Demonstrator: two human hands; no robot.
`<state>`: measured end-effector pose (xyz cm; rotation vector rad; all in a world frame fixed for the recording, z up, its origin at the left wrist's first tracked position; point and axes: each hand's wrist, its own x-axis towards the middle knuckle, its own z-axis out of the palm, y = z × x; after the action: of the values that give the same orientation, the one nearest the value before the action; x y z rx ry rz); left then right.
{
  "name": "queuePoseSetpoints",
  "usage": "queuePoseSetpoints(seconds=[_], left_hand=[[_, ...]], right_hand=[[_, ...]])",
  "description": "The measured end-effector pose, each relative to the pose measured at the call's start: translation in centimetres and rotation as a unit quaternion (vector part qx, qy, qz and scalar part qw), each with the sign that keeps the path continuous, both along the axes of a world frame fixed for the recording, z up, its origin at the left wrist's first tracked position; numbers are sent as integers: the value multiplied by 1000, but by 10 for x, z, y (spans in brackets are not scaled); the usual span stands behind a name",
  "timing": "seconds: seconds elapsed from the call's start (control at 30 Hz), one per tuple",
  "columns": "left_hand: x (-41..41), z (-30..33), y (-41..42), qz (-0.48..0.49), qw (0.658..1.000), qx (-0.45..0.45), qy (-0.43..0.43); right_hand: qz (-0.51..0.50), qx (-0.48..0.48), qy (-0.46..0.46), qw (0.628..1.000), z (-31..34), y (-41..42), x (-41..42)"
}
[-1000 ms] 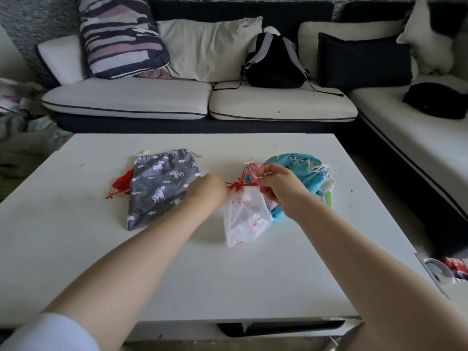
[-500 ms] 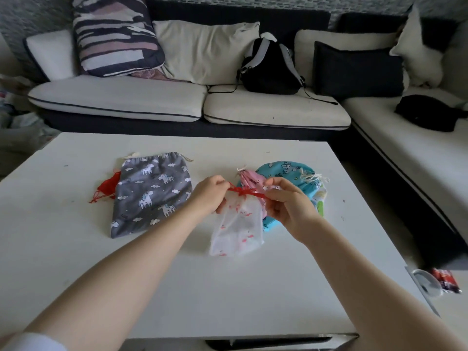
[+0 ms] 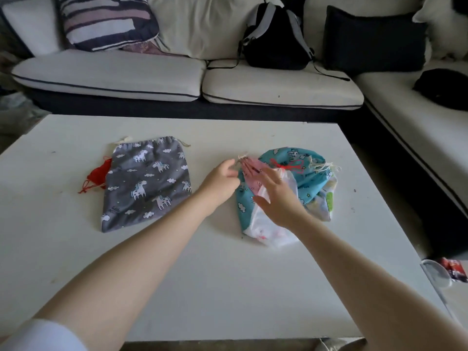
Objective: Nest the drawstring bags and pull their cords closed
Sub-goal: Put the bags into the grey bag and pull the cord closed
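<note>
Fingers of my right hand (image 3: 276,196) lie straight and spread, flat over the white bag (image 3: 268,224), holding nothing. My left hand (image 3: 220,179) sits just at nine o'clock of it, fingers curled toward the gathered neck of the pink bag (image 3: 250,171); whether they actually pinch its pale cord (image 3: 241,157) I cannot tell, the fingertips being blurred.

From the head view, the white bag lies slanted on top of the teal bag (image 3: 309,181), its red cord (image 3: 286,165) bunched at the twelve o'clock end, the neck drawn in. The pink bag pokes out between my two hands, also resting on the teal one. A further printed bag (image 3: 326,198) shows from under the teal bag at three o'clock.

Well apart at nine o'clock on the white table (image 3: 177,274) lies the grey unicorn bag (image 3: 149,183), flat, mouth toward twelve o'clock, with a red bag (image 3: 97,174) peeking from under its nine o'clock edge.

Beyond the table at twelve o'clock stands a sofa (image 3: 109,77) with a striped cushion (image 3: 106,21) and a black backpack (image 3: 276,39).
</note>
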<state>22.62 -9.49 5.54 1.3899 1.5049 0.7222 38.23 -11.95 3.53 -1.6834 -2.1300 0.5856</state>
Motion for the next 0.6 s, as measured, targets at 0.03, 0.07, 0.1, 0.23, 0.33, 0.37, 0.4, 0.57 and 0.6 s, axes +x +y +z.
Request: queuePoseSetpoints(seconds=[0.03, 0.07, 0.1, 0.23, 0.33, 0.37, 0.4, 0.57, 0.6], left_hand=[[-10, -9, 4, 17, 999, -9, 36], [-21, -20, 9, 34, 997, -27, 62], [-31, -29, 12, 52, 994, -46, 83], [-73, -59, 22, 58, 977, -56, 196], [-99, -77, 31, 8, 961, -36, 274], [-104, -83, 32, -3, 955, -39, 294], [-107, -88, 31, -10, 946, -40, 323], [-95, -103, 20, -36, 941, -17, 337], [-95, -104, 20, -55, 965, -46, 251]], right_hand=[[66, -20, -128, 989, -10, 7, 3], [121, -49, -231, 964, -20, 14, 6], [155, -77, -303, 937, -29, 20, 9], [153, -130, -348, 916, -56, 41, 19], [96, -89, -331, 934, -60, 45, 10], [71, -46, -321, 943, -58, 46, 4], [49, 4, -306, 951, -55, 45, -4], [31, 68, -111, 991, -55, 53, -47], [38, 49, -78, 995, -56, 58, -56]])
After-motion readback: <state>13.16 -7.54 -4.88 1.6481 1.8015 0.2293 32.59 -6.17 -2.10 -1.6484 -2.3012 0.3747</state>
